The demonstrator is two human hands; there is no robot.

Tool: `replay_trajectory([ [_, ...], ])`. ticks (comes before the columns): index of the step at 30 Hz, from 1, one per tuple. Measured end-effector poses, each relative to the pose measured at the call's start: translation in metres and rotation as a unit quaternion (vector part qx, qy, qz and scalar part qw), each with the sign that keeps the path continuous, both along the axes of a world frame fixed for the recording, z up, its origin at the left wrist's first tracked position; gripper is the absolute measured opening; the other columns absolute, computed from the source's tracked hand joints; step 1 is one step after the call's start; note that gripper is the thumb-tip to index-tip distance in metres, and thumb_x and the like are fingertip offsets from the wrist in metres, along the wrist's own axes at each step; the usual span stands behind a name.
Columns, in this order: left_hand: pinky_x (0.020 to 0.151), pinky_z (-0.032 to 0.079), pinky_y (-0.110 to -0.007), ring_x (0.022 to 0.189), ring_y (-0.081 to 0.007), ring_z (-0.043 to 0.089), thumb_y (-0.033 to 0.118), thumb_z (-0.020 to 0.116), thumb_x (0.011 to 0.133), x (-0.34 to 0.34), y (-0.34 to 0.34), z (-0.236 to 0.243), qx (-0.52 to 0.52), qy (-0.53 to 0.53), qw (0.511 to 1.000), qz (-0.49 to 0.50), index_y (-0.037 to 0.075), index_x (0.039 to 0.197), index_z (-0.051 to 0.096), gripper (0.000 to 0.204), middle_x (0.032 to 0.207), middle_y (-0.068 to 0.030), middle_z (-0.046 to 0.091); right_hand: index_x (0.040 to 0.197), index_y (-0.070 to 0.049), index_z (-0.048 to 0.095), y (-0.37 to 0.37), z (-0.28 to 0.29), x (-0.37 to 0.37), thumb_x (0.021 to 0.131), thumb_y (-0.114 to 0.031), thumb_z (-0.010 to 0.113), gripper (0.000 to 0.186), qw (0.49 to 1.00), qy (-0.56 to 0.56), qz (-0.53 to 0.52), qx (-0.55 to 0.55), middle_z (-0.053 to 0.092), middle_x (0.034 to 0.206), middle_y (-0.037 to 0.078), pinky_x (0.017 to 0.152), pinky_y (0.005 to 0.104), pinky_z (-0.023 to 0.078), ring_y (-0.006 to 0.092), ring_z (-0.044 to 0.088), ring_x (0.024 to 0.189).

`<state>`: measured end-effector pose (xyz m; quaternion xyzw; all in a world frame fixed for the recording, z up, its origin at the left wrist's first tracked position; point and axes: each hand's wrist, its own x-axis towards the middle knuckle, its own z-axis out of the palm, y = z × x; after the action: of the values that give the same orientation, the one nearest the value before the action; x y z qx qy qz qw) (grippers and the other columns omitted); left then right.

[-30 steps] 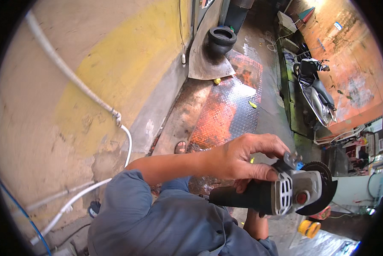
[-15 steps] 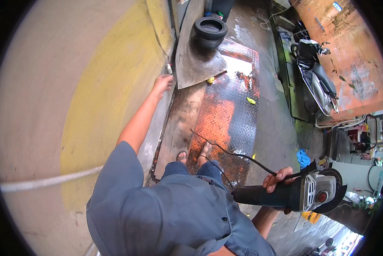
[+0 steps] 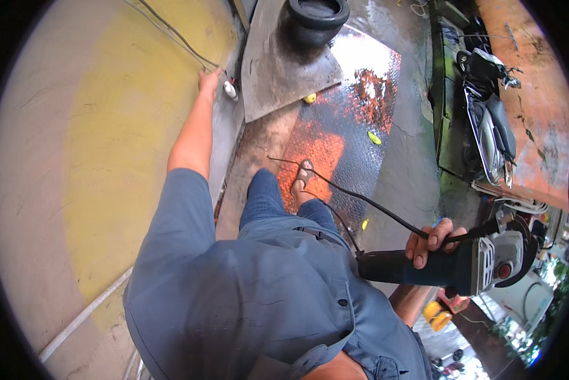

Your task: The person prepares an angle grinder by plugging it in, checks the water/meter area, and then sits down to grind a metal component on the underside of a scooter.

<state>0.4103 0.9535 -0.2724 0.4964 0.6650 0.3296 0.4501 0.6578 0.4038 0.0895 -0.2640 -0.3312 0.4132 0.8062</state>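
Observation:
With my left arm stretched out toward the wall, my left hand (image 3: 209, 80) is closed on a hanging cable (image 3: 182, 39). Just beside those fingers dangles a small white plug or socket (image 3: 230, 90); which of the two I cannot tell. At the right, my right hand (image 3: 434, 242) wraps round the dark body of an angle grinder (image 3: 452, 266). The grinder's disc and guard (image 3: 526, 253) face away from me. A black power cord (image 3: 366, 199) loops from the grinder across my legs, and part of it runs under the right hand's fingers.
A black round pot-like object (image 3: 316, 25) stands on a grey sheet (image 3: 284, 82) ahead. Beneath my foot lies a wet, rusty chequered metal plate (image 3: 354, 155). The yellow-painted wall (image 3: 120, 145) runs along my left; a parked motorbike (image 3: 490, 126) stands at the right.
I have stepped forward along the plate. My left hand has gone from beside the white fitting to a grip on the cable. The grinder stays in my right hand.

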Motion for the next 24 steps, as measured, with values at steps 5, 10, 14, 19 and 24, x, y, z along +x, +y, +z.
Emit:
replay_trajectory([
  [5, 0.093, 0.044, -0.038, 0.111, -0.0308, 0.058, 0.024, 0.07, 0.078, 0.073, -0.004, -0.033, -0.024, -0.065, 0.997, 0.037, -0.002, 0.127, 0.05, 0.059, 0.12, -0.0206, 0.06, 0.093, -0.004, 0.046, 0.043, 0.0, 0.044, 0.08, -0.028, 0.072, 0.038, 0.998, 0.03, 0.011, -0.062, 0.054, 0.094, 0.018, 0.062, 0.0408, 0.052, 0.0262, 0.065, 0.066],
  [10, 0.084, 0.048, -0.038, 0.099, -0.0287, 0.064, 0.03, 0.068, 0.079, 0.026, 0.005, -0.103, -0.023, 0.065, 0.998, -0.001, 0.006, 0.104, 0.068, 0.035, 0.103, -0.0171, 0.068, 0.096, -0.005, 0.048, 0.099, -0.017, 0.06, 0.072, -0.032, 0.079, 0.047, 0.995, 0.006, 0.062, -0.078, 0.053, 0.097, 0.014, 0.062, 0.0356, 0.05, 0.0213, 0.065, 0.065],
  [14, 0.079, 0.049, -0.042, 0.093, -0.035, 0.064, 0.032, 0.066, 0.078, 0.002, -0.06, -0.131, -0.03, 0.167, 0.982, -0.089, 0.011, 0.098, 0.069, 0.03, 0.097, -0.0188, 0.067, 0.095, -0.005, 0.048, 0.122, -0.011, 0.057, 0.079, -0.03, 0.071, 0.038, 0.991, -0.011, 0.053, -0.12, 0.053, 0.095, 0.015, 0.06, 0.0371, 0.052, 0.0224, 0.064, 0.061],
  [19, 0.085, 0.048, -0.04, 0.099, -0.0321, 0.061, 0.022, 0.06, 0.081, -0.044, -0.129, -0.125, -0.079, 0.256, 0.934, -0.237, 0.019, 0.106, 0.066, 0.026, 0.103, -0.0128, 0.065, 0.09, -0.005, 0.046, 0.164, -0.003, 0.063, 0.095, -0.026, 0.05, 0.022, 0.99, -0.053, 0.055, -0.115, 0.054, 0.091, 0.016, 0.056, 0.0385, 0.054, 0.0234, 0.063, 0.054],
  [24, 0.097, 0.042, -0.037, 0.119, -0.025, 0.049, 0.022, 0.06, 0.083, -0.078, -0.169, -0.126, -0.069, 0.288, 0.896, -0.33, 0.018, 0.108, 0.066, 0.026, 0.124, -0.0066, 0.057, 0.088, -0.003, 0.046, 0.209, 0.002, 0.069, 0.096, -0.022, 0.046, 0.021, 0.98, -0.067, 0.141, -0.123, 0.054, 0.088, 0.017, 0.056, 0.0394, 0.053, 0.0245, 0.062, 0.053],
])
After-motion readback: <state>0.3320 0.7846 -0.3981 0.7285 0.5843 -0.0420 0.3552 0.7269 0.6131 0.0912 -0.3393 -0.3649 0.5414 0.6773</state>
